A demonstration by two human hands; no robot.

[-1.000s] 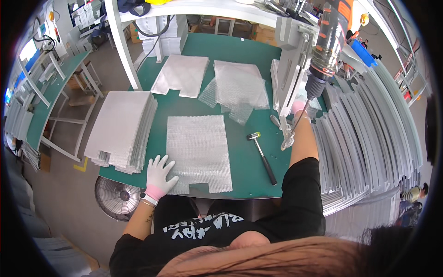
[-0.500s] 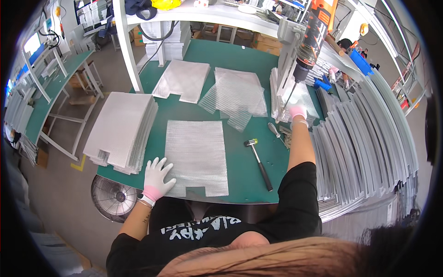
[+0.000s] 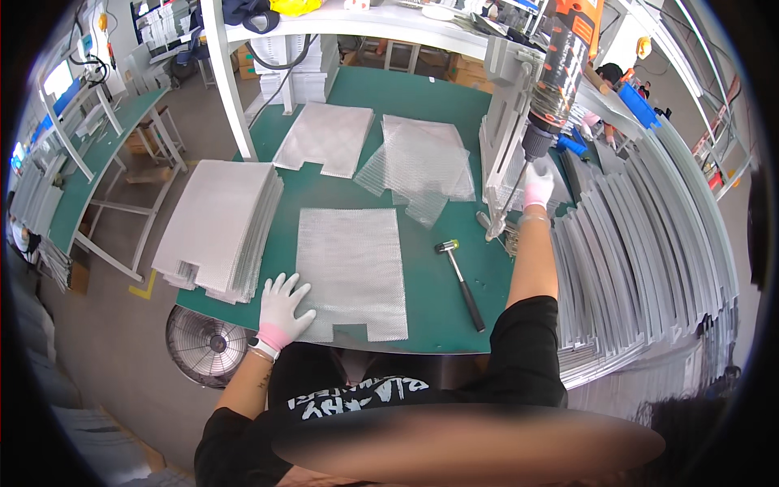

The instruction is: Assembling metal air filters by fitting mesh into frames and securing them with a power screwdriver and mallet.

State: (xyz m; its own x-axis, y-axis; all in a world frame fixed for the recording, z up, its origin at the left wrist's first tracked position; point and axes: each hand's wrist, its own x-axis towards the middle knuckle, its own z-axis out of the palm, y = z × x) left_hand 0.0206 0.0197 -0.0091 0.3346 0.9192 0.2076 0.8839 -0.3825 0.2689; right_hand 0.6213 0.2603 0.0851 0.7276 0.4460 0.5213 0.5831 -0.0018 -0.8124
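My left hand [image 3: 284, 310], in a white glove with a pink cuff, lies with fingers spread at the left edge of a silvery mesh sheet [image 3: 349, 268]. This sheet has a notch in its near edge. My right hand [image 3: 538, 185], gloved alike, reaches to the right side of the table. It is beside the long bit [image 3: 513, 192] of an orange and black power drill [image 3: 561, 69]. The drill partly hides its fingers, so any grip is unclear. A hammer [image 3: 461, 286] with a black handle lies between my arms. By the bit's lower end is a screwdriver handle [image 3: 484, 220].
A tall stack of notched mesh sheets [image 3: 215, 223] stands at the left table edge. More mesh sheets [image 3: 324, 138] lie farther back. Many grey metal strips [image 3: 641, 252] crowd the right side. A fan [image 3: 213, 344] stands below left. A co-worker's hands [image 3: 599, 127] show at far right.
My right hand has shifted slightly right and farther away. The drill and its bit appear a little lower, with the tip nearer the screwdriver. My left hand stays on the mesh sheet.
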